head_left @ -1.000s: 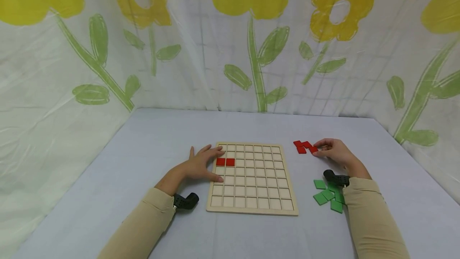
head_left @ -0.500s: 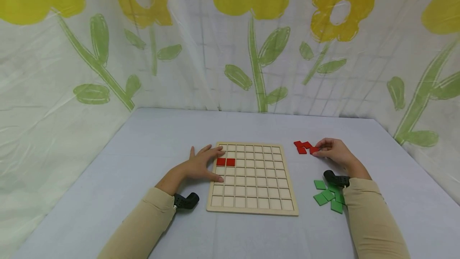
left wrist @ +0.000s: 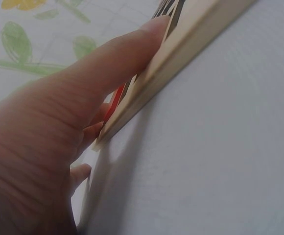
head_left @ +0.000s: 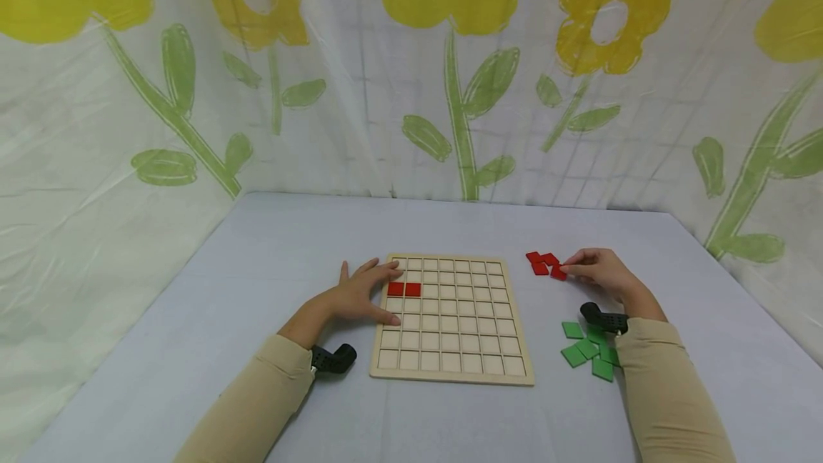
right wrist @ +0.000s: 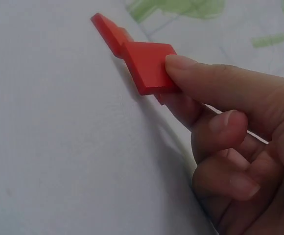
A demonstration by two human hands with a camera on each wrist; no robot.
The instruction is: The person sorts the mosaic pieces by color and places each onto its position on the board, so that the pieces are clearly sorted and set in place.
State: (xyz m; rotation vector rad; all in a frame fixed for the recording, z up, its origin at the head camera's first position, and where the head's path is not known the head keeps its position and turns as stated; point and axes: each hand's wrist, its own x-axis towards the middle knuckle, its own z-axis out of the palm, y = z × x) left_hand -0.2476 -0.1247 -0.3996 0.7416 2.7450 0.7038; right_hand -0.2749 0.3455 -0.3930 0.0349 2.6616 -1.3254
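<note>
My left hand (head_left: 356,297) rests on the left edge of a wooden grid board (head_left: 455,381), thumb and fingers spread over the rim. Two red square tiles (head_left: 413,290) lie side by side in cells of the board's second row, between that thumb and the forefinger. To the right of the board, my right hand (head_left: 601,271) pinches another red tile (right wrist: 149,68) between thumb and forefinger; its other fingers curl below. Several more red tiles (head_left: 540,269) lie just left of that pinched tile. In the left wrist view, the thumb (left wrist: 127,54) reaches over the board's rim.
Several green tiles (head_left: 586,349) lie loosely together right of the board, partly hidden by the right forearm. A black wrist camera (head_left: 601,318) sits above them. The pale table (head_left: 308,234) ends at a flower-printed curtain (head_left: 411,184).
The right hand has shifted the pinched red tile slightly, and the tile's tilt has changed beside the others. The left hand stays where it was on the board.
</note>
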